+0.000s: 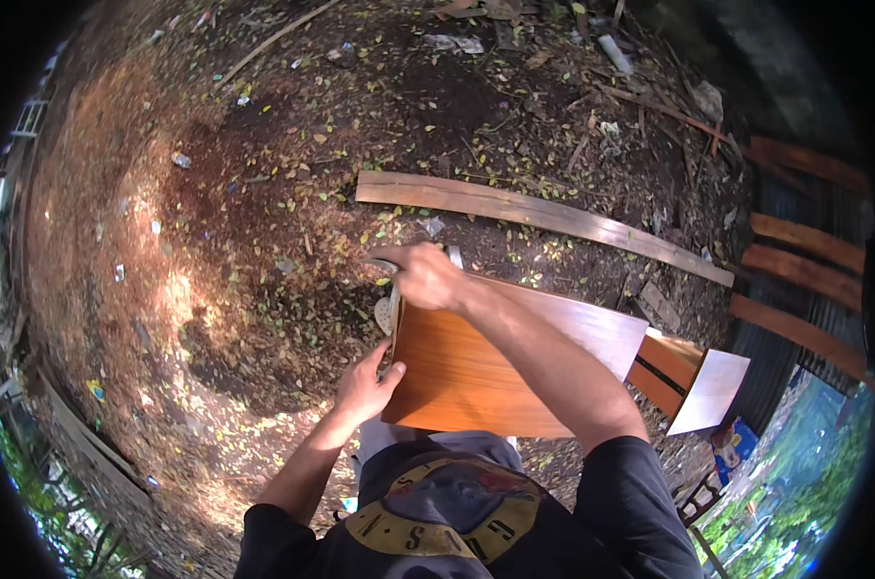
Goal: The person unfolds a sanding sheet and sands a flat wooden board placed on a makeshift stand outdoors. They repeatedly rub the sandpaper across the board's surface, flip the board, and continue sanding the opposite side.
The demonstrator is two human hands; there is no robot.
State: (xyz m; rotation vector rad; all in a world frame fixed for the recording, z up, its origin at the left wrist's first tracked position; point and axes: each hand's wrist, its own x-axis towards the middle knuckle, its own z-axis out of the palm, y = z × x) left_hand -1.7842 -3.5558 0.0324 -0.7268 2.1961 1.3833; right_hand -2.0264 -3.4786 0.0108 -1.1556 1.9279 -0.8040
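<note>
A wooden cabinet (pixel 495 367) with a glossy orange-brown top lies in front of me, and a drawer (pixel 712 391) with a pale front sticks out of its right end. My left hand (pixel 365 386) grips the cabinet's left edge, thumb on the top and fingers over the side. Over the far left corner is my right hand (pixel 428 277), its fingers closed; a small dark edge shows beneath them, too unclear to name. Between the hands, a pale round piece (pixel 383 315) shows against the cabinet's left end.
Beyond the cabinet a long wooden plank (pixel 534 207) lies on leaf-strewn dirt. Several reddish boards (pixel 804 261) rest on dark corrugated sheeting at the right. Near the drawer is a blue packet (pixel 735 449). Sticks and litter lie at the far side.
</note>
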